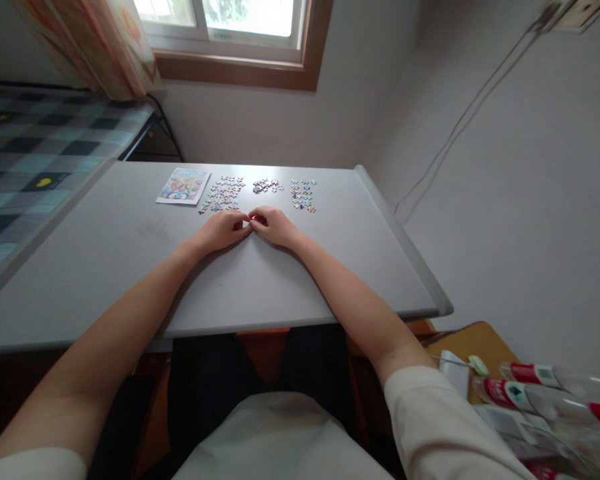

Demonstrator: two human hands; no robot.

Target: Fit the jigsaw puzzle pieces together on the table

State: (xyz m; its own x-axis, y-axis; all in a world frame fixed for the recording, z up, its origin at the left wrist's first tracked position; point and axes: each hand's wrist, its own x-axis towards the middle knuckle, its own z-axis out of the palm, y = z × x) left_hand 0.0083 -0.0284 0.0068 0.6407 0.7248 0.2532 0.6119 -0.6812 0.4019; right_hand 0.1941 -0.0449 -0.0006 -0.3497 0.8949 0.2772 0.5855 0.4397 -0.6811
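Observation:
My left hand (225, 230) and my right hand (274, 225) meet over the middle of the table, fingertips touching. Both are closed in a pinch, and whatever is between the fingers is too small or hidden to make out. Just beyond my left hand lies a group of jigsaw puzzle pieces (224, 193), spread in loose rows. A heaped pile of pieces (266, 186) sits past the fingertips. Farther right, more pieces (303, 195) lie in a third group. A printed picture sheet (185, 186) rests left of the pieces.
The grey table (260, 293) has raised side edges. To its left stands a bed with a checked cover (55, 140); a window is behind. At the lower right, plastic bottles (505, 393) lie by a yellow-brown stool (480, 340). A cable (450, 137) hangs along the right wall.

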